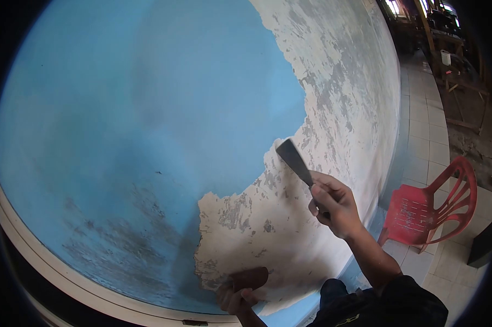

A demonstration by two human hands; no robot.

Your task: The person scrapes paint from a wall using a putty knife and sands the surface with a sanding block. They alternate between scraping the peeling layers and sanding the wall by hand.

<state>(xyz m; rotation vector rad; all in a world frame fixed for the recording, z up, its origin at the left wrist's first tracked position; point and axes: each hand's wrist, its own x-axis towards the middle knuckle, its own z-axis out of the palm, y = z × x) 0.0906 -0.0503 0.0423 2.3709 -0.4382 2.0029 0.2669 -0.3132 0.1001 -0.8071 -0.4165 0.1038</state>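
My right hand (334,204) is closed around the handle of a scraper (295,159). The scraper's flat dark blade points up and left, its tip over the ragged paint edge of the wall (202,109). Blue paint covers the left part of that wall; to the right and below, a bare whitish, grey-blotched patch (317,240) shows. Low in the view, my left hand (236,298) is closed on a brown sheet-like piece (250,278) with a rounded end, held close to the bare patch. My left fingers partly cover the piece.
A red plastic chair (412,218) stands on the tiled floor (420,128) to the right. Wooden frames (467,90) and a white bucket (446,58) are farther back. A cream-coloured frame (88,286) borders the wall at lower left. Dark scuffs (120,245) mark the blue paint.
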